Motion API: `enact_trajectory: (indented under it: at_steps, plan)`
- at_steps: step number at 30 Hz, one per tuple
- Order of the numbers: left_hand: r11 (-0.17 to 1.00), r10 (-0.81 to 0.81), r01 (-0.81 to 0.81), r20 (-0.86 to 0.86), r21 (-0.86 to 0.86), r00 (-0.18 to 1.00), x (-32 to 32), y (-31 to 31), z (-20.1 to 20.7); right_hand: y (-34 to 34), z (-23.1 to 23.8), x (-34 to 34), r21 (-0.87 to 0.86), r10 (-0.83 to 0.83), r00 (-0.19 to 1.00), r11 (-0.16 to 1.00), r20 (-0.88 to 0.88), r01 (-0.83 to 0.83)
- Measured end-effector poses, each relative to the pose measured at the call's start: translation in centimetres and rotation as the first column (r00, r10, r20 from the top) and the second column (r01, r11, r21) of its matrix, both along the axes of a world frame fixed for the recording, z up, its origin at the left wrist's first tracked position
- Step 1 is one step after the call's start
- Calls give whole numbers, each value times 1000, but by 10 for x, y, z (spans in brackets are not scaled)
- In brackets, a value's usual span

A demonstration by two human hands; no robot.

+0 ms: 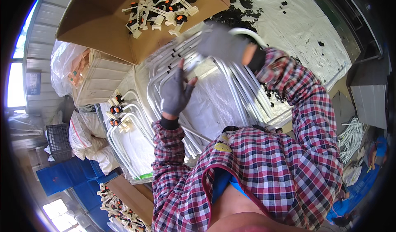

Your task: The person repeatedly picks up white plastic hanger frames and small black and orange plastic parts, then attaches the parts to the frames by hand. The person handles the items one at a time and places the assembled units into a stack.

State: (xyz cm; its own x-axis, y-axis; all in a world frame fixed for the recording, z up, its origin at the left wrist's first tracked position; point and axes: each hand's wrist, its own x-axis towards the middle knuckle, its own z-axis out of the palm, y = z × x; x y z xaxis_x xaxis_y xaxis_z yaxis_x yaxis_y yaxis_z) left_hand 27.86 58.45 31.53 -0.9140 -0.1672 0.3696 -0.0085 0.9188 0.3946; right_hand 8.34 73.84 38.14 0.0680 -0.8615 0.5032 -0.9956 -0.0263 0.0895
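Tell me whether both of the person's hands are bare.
No, the left hand and the right hand each wear a grey glove.

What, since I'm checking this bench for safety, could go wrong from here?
The left hand has bare fingertips close to the white tubes; they might get pinched if those shift.
The blurred right hand appears close to loose black parts and might scatter some.
Cream fittings lie heaped in the open carton; a bump could perhaps spill some.

Pale ribbed wall panels [51,29] at the left, a bright, washed-out window [16,84] along their outer edge.
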Motion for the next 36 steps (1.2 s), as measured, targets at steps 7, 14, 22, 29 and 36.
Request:
enact_trajectory:
  at_steps: [7,14,22,29,36]
  plan:
    - [854,170,-220,147,471,975,-13,-47,-46,-107,-68,-87,19,88,751,991,655,-133]
    - [668,496,-522,205,530,844,98,-75,-86,-251,-215,-148,493,-595,625,794,506,356]
    - [626,641,-659,207,416,740,127,-81,-86,-217,-290,-208,210,-262,319,959,911,189]
    - [675,636,-630,128,384,761,128,-85,-80,-19,-234,-200,-69,194,-651,975,734,212]
    - [624,658,-540,-6,565,753,152,-112,-94,203,-286,-93,-9,136,-236,882,962,472]
